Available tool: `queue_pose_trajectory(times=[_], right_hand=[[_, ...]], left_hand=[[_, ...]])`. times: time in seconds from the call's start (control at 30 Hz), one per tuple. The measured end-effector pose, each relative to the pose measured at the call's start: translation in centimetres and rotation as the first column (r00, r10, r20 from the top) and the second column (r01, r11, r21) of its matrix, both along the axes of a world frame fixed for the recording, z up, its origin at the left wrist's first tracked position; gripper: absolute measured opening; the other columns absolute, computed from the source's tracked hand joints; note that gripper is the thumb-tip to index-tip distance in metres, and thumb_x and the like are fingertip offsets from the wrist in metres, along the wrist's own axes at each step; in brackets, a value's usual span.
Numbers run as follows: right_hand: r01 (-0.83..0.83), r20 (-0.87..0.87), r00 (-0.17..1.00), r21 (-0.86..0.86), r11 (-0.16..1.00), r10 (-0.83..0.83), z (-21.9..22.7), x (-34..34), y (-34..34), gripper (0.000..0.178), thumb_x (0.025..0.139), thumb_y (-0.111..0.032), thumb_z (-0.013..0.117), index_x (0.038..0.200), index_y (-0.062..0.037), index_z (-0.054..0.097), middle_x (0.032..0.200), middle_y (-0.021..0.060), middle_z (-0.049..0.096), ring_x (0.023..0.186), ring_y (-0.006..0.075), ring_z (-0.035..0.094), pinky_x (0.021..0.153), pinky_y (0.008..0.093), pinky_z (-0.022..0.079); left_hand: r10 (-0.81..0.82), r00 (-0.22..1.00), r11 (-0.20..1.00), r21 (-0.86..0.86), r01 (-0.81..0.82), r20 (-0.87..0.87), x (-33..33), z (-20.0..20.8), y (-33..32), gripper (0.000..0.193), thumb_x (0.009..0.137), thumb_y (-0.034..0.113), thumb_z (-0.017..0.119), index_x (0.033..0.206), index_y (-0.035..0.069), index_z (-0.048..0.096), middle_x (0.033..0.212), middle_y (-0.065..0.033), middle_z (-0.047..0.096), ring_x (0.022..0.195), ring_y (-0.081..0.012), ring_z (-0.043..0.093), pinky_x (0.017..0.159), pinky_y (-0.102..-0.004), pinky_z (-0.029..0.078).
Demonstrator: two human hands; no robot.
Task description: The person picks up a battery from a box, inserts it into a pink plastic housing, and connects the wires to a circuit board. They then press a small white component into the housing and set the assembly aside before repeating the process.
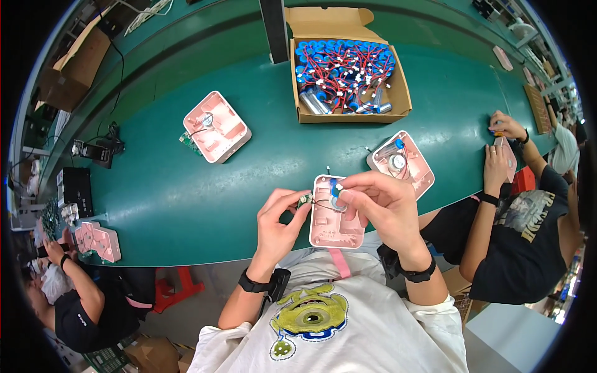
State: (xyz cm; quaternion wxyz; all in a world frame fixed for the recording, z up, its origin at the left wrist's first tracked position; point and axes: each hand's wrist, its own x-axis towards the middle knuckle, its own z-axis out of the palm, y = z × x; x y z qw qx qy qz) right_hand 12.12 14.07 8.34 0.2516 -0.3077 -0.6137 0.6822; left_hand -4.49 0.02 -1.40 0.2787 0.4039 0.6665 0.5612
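In front of me, at the table's near edge, lies an open pink plastic housing (336, 237). My left hand (277, 217) is closed in a pinch on a small green circuit board (305, 200) at the housing's left side. Dark thin wires run from the board into the housing. Over the housing's upper right, my right hand (387, 208) pinches a small white connector (339, 186). A blue-wrapped battery (333, 184) shows beside those fingertips, partly hidden. Below it sits a round silver speaker (337, 204), also partly covered by my fingers.
A cardboard box (352, 118) of blue batteries with red wires stands at the back. Pink housings lie at the left (236, 146) and right (421, 177). Co-workers sit at both sides; one person's hands (497, 163) hold a pink part. A metal post (274, 31) rises behind.
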Motion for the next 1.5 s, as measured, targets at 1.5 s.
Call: queue_pose_trajectory(times=[1.5], right_hand=[[-0.141, 0.273, 0.949, 0.811, 0.568, -0.155, -3.9, -1.4, -3.7, 0.022, 0.08, 0.004, 0.073, 0.102, 0.0013, 0.07, 0.096, 0.0135, 0.066, 0.084, 0.0329, 0.068, 0.07, 0.0441, 0.057]], left_hand=[[-0.054, 0.925, 0.997, 0.032, 0.072, -0.376, 1.1, 3.3, 1.1, 0.033, 0.085, -0.011, 0.075, 0.118, -0.005, 0.076, 0.102, -0.0107, 0.066, 0.075, -0.016, 0.066, 0.066, -0.029, 0.054]])
